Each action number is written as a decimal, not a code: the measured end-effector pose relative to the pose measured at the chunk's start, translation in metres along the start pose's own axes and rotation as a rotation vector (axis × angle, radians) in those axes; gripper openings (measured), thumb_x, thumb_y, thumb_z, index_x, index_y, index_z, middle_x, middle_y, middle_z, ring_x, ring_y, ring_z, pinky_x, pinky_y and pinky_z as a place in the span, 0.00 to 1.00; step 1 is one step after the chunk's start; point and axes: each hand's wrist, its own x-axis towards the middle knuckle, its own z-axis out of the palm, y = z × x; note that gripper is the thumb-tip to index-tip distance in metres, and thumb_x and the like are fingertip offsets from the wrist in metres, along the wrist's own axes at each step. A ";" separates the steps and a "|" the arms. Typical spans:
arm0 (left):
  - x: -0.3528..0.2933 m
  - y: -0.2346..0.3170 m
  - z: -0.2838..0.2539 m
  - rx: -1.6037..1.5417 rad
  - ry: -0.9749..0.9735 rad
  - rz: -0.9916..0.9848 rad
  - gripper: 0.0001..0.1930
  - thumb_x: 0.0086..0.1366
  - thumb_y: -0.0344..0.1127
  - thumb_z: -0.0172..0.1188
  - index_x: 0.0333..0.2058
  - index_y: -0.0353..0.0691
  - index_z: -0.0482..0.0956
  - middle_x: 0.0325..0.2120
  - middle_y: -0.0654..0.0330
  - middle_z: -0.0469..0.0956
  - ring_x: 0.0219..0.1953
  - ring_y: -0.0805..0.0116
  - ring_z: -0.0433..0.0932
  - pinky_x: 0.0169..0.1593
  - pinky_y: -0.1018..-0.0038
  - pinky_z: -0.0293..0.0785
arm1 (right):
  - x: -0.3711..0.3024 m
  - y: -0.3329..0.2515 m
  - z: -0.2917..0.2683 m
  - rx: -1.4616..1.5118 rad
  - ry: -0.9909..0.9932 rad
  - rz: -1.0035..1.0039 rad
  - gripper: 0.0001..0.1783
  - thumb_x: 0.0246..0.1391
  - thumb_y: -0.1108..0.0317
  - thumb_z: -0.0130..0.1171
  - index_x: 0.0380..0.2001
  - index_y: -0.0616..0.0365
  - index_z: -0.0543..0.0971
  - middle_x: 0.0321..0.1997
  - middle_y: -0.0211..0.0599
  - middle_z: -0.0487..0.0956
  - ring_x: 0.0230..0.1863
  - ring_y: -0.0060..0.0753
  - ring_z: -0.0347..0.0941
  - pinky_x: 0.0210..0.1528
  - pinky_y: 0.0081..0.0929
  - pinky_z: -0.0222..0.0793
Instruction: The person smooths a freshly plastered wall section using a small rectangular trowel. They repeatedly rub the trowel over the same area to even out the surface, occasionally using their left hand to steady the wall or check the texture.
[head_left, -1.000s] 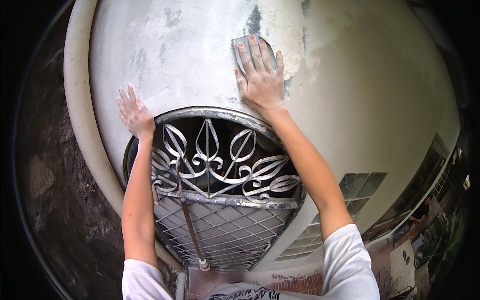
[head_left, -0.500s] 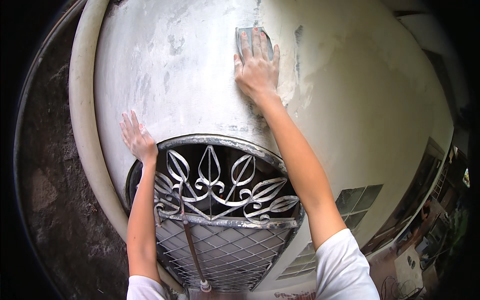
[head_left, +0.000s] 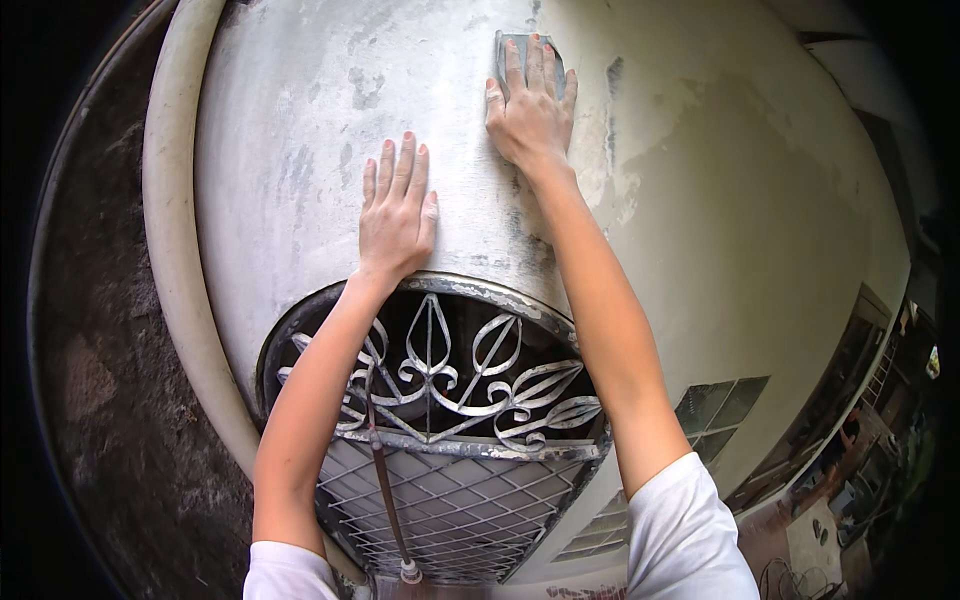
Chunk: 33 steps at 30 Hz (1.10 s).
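Observation:
High on the white, dusty wall [head_left: 280,130], my right hand [head_left: 535,115] presses a grey sheet of sandpaper [head_left: 503,45] flat under its fingers. The sheet's upper edge and corners show past the fingertips; the rest is covered by the hand. My left hand [head_left: 397,215] lies on the wall lower and to the left, fingers stretched out and holding nothing. Both hands have white dust on them. Grey patches and streaks mark the wall around them. Just below the left hand runs the chipped rim [head_left: 480,287] of an arched opening.
Below, a scrollwork metal grille [head_left: 430,340] fills the arch above a diamond lattice [head_left: 440,510]. A brown stick [head_left: 388,490] stands against it. At left a thick pale pipe [head_left: 168,180] runs beside a rough dark wall [head_left: 100,330]. Louvred panes [head_left: 718,405] sit at right.
My left hand has moved right and upward along the wall, from beside the arch to above it. The right hand, with the sandpaper, has shifted slightly up and right.

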 end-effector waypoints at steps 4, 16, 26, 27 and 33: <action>0.016 0.012 -0.002 0.004 -0.056 0.162 0.31 0.69 0.38 0.44 0.71 0.41 0.58 0.73 0.58 0.53 0.76 0.58 0.46 0.76 0.58 0.38 | -0.024 0.006 -0.002 0.010 -0.002 -0.030 0.35 0.68 0.50 0.38 0.75 0.46 0.54 0.80 0.39 0.47 0.80 0.41 0.40 0.78 0.51 0.26; 0.010 0.012 0.002 0.014 0.009 0.082 0.31 0.68 0.36 0.44 0.71 0.43 0.59 0.73 0.60 0.55 0.76 0.57 0.47 0.76 0.57 0.38 | -0.058 0.000 -0.008 -0.016 -0.023 -0.054 0.36 0.67 0.48 0.40 0.75 0.44 0.54 0.80 0.38 0.47 0.80 0.38 0.40 0.78 0.52 0.27; -0.009 -0.009 -0.011 0.067 -0.059 0.102 0.31 0.68 0.36 0.45 0.70 0.49 0.61 0.73 0.60 0.53 0.76 0.58 0.45 0.77 0.57 0.37 | -0.045 0.001 -0.005 -0.029 -0.018 -0.011 0.36 0.68 0.49 0.38 0.76 0.44 0.51 0.81 0.37 0.45 0.81 0.38 0.37 0.78 0.52 0.26; -0.011 -0.011 -0.012 0.072 -0.057 0.100 0.31 0.68 0.36 0.44 0.70 0.49 0.61 0.74 0.60 0.53 0.76 0.57 0.44 0.77 0.57 0.37 | -0.062 -0.003 -0.009 -0.028 -0.027 0.000 0.36 0.68 0.49 0.39 0.75 0.44 0.51 0.81 0.38 0.45 0.81 0.37 0.37 0.78 0.53 0.26; -0.030 -0.002 -0.008 0.088 -0.073 0.037 0.31 0.70 0.39 0.43 0.72 0.49 0.57 0.74 0.60 0.50 0.77 0.56 0.42 0.76 0.56 0.34 | -0.109 -0.015 -0.017 -0.024 -0.065 0.043 0.37 0.67 0.50 0.42 0.75 0.46 0.51 0.81 0.39 0.45 0.81 0.38 0.38 0.78 0.54 0.27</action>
